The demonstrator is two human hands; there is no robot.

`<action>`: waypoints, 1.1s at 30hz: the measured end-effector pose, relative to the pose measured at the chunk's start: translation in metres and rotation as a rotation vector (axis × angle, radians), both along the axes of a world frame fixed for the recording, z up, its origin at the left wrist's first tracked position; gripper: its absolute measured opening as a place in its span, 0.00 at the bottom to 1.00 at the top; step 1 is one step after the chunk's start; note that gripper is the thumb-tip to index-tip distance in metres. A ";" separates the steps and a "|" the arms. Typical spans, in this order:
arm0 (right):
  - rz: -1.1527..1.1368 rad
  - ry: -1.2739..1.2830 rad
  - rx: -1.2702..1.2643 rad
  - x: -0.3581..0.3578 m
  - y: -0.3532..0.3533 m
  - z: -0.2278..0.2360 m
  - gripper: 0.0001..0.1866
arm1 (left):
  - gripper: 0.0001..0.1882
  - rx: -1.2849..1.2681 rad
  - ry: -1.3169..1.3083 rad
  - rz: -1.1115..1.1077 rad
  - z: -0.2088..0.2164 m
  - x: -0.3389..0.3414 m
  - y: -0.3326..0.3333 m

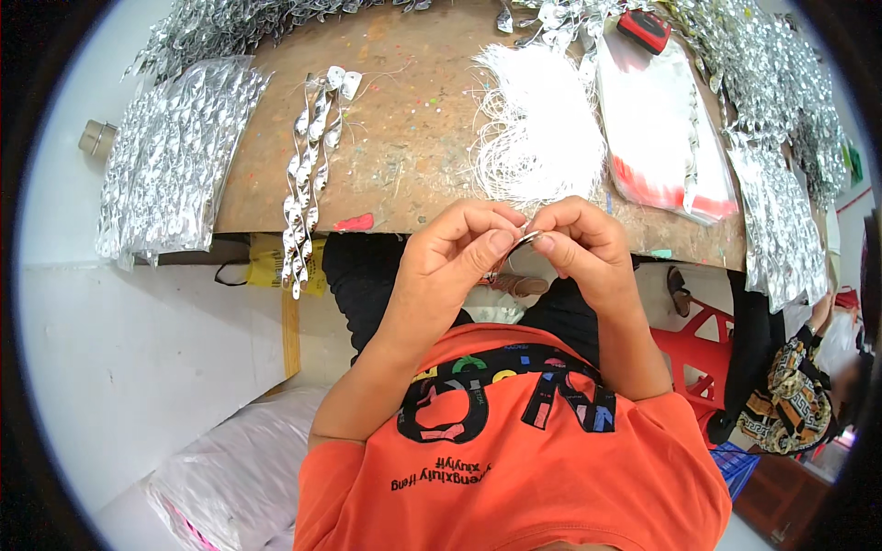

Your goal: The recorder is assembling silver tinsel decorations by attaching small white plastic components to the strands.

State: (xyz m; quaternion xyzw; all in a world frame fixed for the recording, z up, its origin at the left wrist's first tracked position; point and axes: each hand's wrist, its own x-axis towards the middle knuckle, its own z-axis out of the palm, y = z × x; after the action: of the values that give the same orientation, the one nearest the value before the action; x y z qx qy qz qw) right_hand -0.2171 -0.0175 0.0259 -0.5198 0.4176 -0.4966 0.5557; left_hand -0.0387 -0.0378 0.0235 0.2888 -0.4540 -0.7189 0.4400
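Note:
My left hand [461, 244] and my right hand [586, 246] meet just off the table's front edge, thumbs and forefingers pinched together. Between their fingertips is a small shiny silver piece [525, 241], seen edge-on; its full shape is hidden by the fingers. Just beyond the hands lies a thick bundle of white strings [542, 119] on the table. Off to the left, several twisted silver foil strips [312, 151] with thin strings at their tops lie on the table and hang over its front edge.
The worn brown table [404, 138] bears a sheet of silver spirals [175, 151] at left and more silver foil [776, 211] at right. Clear plastic bags [652, 110] lie under a red-and-black device [644, 32]. A red stool [694, 354] and another person [790, 395] are at right.

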 end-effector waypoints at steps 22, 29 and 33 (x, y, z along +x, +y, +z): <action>0.028 0.087 -0.116 -0.005 -0.002 -0.005 0.04 | 0.07 -0.038 -0.040 -0.020 -0.003 0.000 -0.002; -0.066 0.141 -0.103 -0.010 -0.003 0.006 0.13 | 0.06 -0.100 -0.002 0.067 0.010 0.003 -0.005; -0.037 0.314 -0.316 -0.006 -0.004 0.003 0.10 | 0.06 -0.349 -0.181 0.054 0.016 -0.009 -0.009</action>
State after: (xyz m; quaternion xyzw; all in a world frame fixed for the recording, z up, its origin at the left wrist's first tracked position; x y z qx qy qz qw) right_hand -0.2231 -0.0210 0.0284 -0.6636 0.4256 -0.4788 0.3863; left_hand -0.0474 -0.0464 0.0395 0.2837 -0.6016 -0.5884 0.4597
